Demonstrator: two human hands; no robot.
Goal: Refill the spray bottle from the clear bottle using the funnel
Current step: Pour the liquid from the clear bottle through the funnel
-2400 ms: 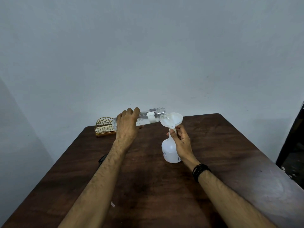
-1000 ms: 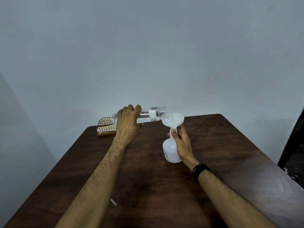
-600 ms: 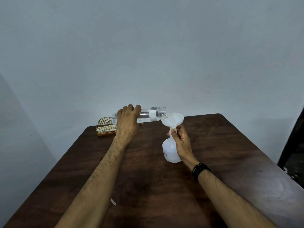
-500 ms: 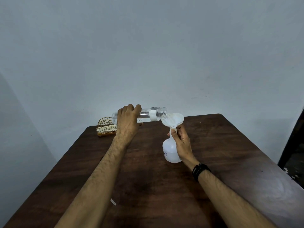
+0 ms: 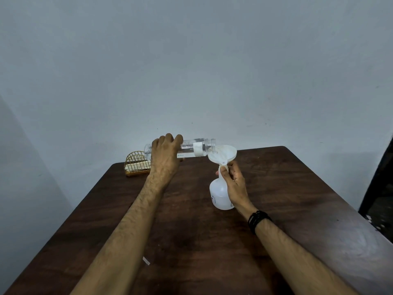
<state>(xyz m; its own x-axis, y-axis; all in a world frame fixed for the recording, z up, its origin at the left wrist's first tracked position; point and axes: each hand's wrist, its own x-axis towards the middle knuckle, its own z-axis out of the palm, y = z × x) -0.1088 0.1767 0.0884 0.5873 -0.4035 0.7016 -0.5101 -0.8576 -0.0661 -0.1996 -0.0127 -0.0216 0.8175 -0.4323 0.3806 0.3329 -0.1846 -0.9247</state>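
Observation:
My left hand (image 5: 164, 155) grips the clear bottle (image 5: 196, 147), which lies almost level in the air with its open mouth over the bowl of the white funnel (image 5: 225, 153). The funnel's stem sits in the neck of the white spray bottle (image 5: 219, 193), which stands upright on the dark wooden table (image 5: 191, 231) with no spray head on it. My right hand (image 5: 235, 184) is wrapped around the neck where stem and bottle meet, hiding the joint. A little water shows inside the clear bottle.
A small gold wire holder (image 5: 136, 163) stands at the table's back left corner, just behind my left hand. A small white scrap (image 5: 146, 260) lies near the front of the table. A dark object (image 5: 380, 184) stands past the right edge.
The clear bottle has tipped from a slight upward slant to nearly level over the last seconds. Both hands, the funnel and the spray bottle stay where they were.

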